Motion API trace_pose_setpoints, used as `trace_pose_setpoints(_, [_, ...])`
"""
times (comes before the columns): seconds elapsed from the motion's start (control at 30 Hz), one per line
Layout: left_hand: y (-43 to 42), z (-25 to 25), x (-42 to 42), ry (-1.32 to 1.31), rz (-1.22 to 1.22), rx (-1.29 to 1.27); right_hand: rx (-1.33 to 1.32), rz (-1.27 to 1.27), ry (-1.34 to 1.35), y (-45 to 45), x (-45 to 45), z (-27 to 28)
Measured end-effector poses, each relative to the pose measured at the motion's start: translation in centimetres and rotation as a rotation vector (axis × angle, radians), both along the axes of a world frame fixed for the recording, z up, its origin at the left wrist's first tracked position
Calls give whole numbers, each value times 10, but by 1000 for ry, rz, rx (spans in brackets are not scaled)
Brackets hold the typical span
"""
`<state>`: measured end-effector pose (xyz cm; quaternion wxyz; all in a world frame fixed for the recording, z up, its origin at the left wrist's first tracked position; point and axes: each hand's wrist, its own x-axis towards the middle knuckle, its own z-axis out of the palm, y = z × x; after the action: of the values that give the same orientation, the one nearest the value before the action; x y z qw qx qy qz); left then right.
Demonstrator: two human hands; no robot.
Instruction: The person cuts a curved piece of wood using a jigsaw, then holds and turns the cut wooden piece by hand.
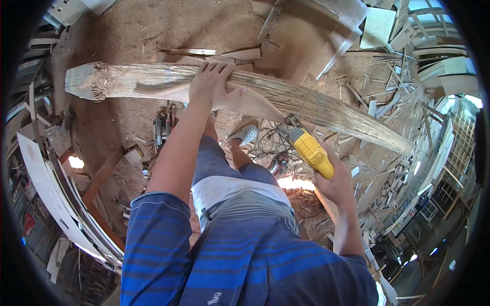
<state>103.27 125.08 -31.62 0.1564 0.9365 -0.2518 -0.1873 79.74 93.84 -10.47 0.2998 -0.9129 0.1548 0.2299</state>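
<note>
We lay our left hand [210, 84] palm down over the long plank [316, 104], its fingers spread across the upper edge and thumb reaching to the right. Under and right of that hand, the plank is grey-brown, rough and deeply grooved lengthwise; below the thumb runs a smooth, pale, curved face [258, 104]. Left of the hand, the wood ends in a blunt, splintered block. Our right hand [335, 176], lower and further right, is closed around the yellow power tool [311, 150], whose dark metal front meets the plank's near edge; whether its blade touches, we can't quite make out. Beyond both hands lies brown, dusty ground [143, 35], with jagged wood scraps [398, 173] heaped right of the right hand.
</note>
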Motion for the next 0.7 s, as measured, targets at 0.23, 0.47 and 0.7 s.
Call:
trace_pose_setpoints(0.23, [-1, 3, 1, 7, -8, 33, 15, -14, -20, 4, -4, -2])
trace_pose_setpoints(0.47, [-2, 3, 1, 17, -17, 58, 24, -48, 12, 6, 1, 1])
trace_pose_setpoints(0.7, [-2, 3, 1, 30, -22, 77, 44, -68, 53, 7, 2, 2])
